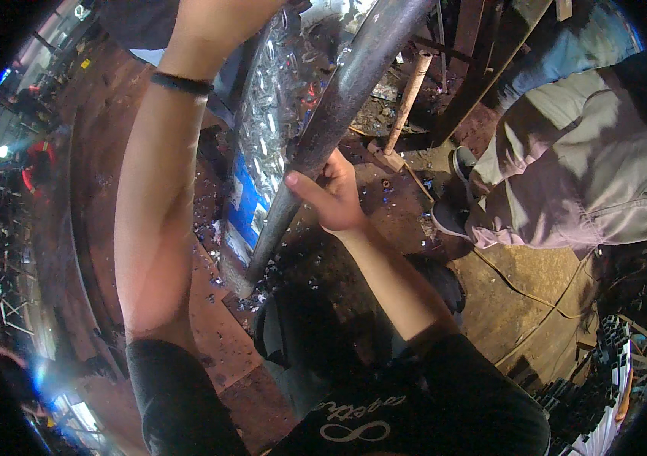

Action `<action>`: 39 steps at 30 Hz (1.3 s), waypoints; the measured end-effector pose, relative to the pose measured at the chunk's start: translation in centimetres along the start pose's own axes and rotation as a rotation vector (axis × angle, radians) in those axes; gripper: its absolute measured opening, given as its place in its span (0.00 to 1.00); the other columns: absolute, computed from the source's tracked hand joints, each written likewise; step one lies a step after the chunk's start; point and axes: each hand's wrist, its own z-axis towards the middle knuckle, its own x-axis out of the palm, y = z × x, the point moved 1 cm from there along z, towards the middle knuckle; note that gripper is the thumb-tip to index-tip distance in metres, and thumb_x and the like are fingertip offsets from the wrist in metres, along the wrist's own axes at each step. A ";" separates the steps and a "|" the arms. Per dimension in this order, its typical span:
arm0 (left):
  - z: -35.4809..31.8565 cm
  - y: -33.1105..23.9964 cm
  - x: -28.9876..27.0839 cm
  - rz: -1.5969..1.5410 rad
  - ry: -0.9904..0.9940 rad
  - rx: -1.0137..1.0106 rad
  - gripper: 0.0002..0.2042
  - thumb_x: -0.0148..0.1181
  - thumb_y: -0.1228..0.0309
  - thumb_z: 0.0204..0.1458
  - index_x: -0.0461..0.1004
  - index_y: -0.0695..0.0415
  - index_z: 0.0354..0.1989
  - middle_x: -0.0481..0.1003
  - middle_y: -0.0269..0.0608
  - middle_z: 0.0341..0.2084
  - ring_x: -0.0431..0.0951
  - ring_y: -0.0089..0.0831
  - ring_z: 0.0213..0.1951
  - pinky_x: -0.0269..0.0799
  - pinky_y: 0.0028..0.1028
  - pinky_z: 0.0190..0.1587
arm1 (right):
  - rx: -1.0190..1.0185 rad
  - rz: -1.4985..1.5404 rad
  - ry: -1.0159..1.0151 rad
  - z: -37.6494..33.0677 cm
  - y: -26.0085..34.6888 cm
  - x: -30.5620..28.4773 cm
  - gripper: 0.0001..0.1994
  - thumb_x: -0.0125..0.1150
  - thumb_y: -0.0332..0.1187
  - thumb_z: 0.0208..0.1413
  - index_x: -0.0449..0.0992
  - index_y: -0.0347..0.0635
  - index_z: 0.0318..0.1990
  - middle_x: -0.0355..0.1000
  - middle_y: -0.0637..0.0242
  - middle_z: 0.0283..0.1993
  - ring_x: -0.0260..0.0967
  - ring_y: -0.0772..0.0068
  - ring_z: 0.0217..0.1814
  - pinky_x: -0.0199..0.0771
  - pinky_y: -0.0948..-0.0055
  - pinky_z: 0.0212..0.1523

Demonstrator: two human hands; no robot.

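Note:
A long dark metal bar (323, 129), round like a pipe, slants from the top edge down to its lower end near the floor. My right hand (335, 197) is wrapped around its lower half, with the thumb lying along the near side. At the top edge my left hand (225, 19) is cut off by the frame, so its fingers are hidden. A black band (180, 83) circles the left wrist. Beside the bar stands a clear plastic-like sack or container (263, 137) full of small shiny pieces, with a blue and white patch (244, 199) low on it.
To the right stands a person in light trousers (567, 159) and dark shoes; blue jeans (567, 57) show behind. A wooden stick (409, 102) leans near dark beams. A cable (521, 289) crosses the floor. Stacked metal profiles (605, 372) lie at lower right. Small scraps litter the floor.

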 end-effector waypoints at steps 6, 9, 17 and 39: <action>1.2 1.0 -0.5 -0.277 0.121 -0.195 0.06 0.71 0.78 0.51 0.83 0.70 0.32 0.83 0.43 0.26 0.81 0.27 0.28 0.76 0.28 0.33 | 0.046 0.019 0.034 0.3 -0.2 -0.4 0.22 0.68 0.24 0.60 0.71 0.35 0.61 0.77 0.63 0.57 0.72 0.74 0.57 0.70 0.68 0.61; 2.0 0.4 -1.1 -0.336 0.145 -0.369 0.06 0.70 0.75 0.52 0.83 0.66 0.34 0.79 0.38 0.21 0.77 0.23 0.24 0.72 0.25 0.28 | 0.000 0.079 0.034 0.8 -0.7 0.9 0.22 0.69 0.25 0.60 0.71 0.35 0.61 0.76 0.64 0.56 0.71 0.75 0.58 0.68 0.69 0.62; 2.1 7.8 3.0 -0.610 0.258 -0.693 0.11 0.63 0.64 0.57 0.80 0.58 0.27 0.69 0.23 0.13 0.63 0.16 0.14 0.57 0.23 0.18 | -0.001 0.020 -0.031 1.6 -0.8 -0.9 0.19 0.70 0.25 0.58 0.73 0.38 0.56 0.76 0.71 0.51 0.69 0.79 0.54 0.67 0.72 0.58; -2.3 7.2 4.4 -0.726 -0.122 -0.054 0.11 0.67 0.82 0.56 0.83 0.64 0.47 0.81 0.39 0.39 0.80 0.25 0.38 0.76 0.26 0.38 | 0.051 -0.016 0.027 1.1 -1.0 -1.3 0.22 0.69 0.24 0.59 0.72 0.37 0.60 0.78 0.69 0.52 0.72 0.78 0.55 0.69 0.71 0.58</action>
